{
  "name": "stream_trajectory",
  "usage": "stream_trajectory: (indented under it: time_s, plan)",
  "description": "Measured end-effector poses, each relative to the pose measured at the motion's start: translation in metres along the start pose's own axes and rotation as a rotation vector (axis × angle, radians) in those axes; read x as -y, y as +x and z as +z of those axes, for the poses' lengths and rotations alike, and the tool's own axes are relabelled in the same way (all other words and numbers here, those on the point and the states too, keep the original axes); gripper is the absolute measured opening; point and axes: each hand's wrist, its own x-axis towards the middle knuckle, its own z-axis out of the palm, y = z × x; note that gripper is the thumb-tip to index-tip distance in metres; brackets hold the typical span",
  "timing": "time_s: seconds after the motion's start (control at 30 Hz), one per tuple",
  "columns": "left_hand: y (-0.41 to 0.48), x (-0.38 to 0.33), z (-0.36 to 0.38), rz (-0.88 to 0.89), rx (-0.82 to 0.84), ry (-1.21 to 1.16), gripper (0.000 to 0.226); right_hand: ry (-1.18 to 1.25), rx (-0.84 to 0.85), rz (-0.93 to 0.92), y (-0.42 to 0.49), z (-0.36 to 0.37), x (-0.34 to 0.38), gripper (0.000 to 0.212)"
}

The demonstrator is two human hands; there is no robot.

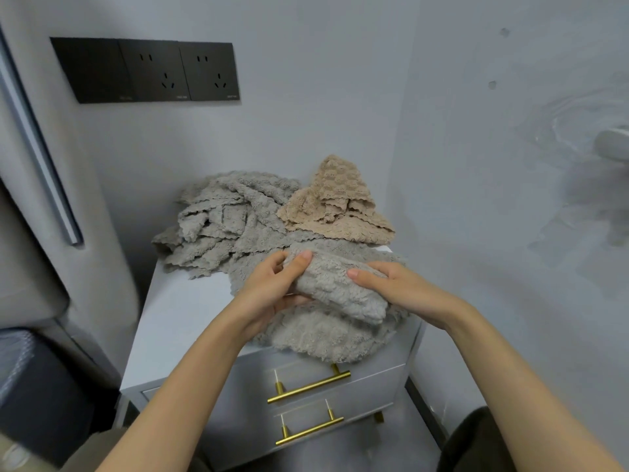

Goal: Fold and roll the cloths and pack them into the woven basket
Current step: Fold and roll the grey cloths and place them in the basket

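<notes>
A grey fluffy cloth (337, 294) lies rolled into a thick tube over another grey cloth (316, 338) that hangs over the front edge of the white nightstand (177, 321). My left hand (275, 284) grips the roll's left end, thumb on top and fingers under it. My right hand (391, 284) holds the roll's right part from above, fingers curled over it. Behind lies a heap of several grey cloths (224, 219). A beige cloth (337, 202) sits crumpled at the back right. No woven basket is in view.
The nightstand stands in a corner between grey walls, with two drawers and gold handles (309, 386) below. Black wall sockets (153, 71) hang at the upper left. A dark bin or seat (41, 379) stands low on the left.
</notes>
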Motion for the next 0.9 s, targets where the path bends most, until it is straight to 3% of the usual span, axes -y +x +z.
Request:
stream_trajectory:
  time_s: [0.2, 0.3, 0.6, 0.7, 0.9]
  plan:
    - [-0.016, -0.004, 0.020, 0.083, 0.142, 0.075, 0.053, 0.255, 0.140, 0.081, -0.040, -0.010, 0.001, 0.041]
    - [-0.026, -0.005, 0.035, 0.127, 0.195, 0.114, 0.048, 0.255, 0.189, 0.119, -0.062, -0.016, 0.002, 0.046]
    - [-0.039, -0.011, 0.106, 0.159, 0.269, 0.218, 0.022, 0.081, -0.001, 0.190, -0.137, -0.036, -0.001, 0.058]
    - [-0.046, -0.008, 0.137, 0.145, 0.348, 0.264, 0.022, 0.041, -0.021, 0.236, -0.170, -0.044, -0.007, 0.063]
    - [-0.068, 0.009, 0.203, 0.114, 0.514, 0.424, 0.030, 0.090, -0.084, 0.318, -0.244, -0.051, -0.035, 0.053]
